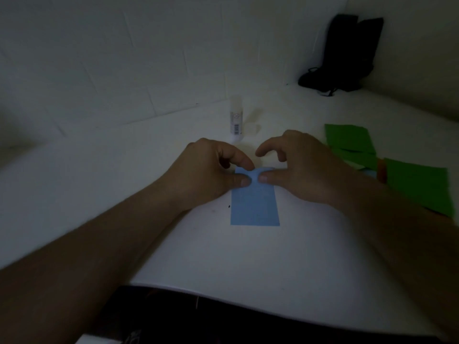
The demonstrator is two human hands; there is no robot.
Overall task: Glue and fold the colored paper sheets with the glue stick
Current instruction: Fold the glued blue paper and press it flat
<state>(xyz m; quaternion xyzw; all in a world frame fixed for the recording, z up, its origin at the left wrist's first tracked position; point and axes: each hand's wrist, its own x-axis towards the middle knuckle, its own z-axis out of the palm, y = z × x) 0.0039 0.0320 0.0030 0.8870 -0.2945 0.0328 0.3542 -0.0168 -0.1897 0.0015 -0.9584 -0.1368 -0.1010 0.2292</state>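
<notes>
At the near edge, the white worktop is seen curving above a dark lap, and both forearms are stretched forward over it. Near the centre of the worktop, a blue paper sheet is laid flat, its long sides running from 6 towards 12 o'clock. Its far end is pinched by the left hand, thumb on top and forefinger curled over the edge, while the thumb of the right hand is pressed on the same end, thumb tips almost touching; the right forefinger is raised in a hook and whether it touches the paper cannot be told. The far edge appears to be lifted or rolled slightly, so a fold or a glued flap is judged to be in progress. For a clean result, the corners should be matched before any pressure is applied, the sheet should be held square to the body, and the crease should be run outward from the middle towards 9 and 3 o'clock. At 3 o'clock, green paper sheets are spread with an orange scrap among them. Just beyond the hands, at 12 o'clock, the glue stick is stood upright, its clear cap laid beside it. At 1 o'clock, a dark bag is propped in the corner.
</notes>
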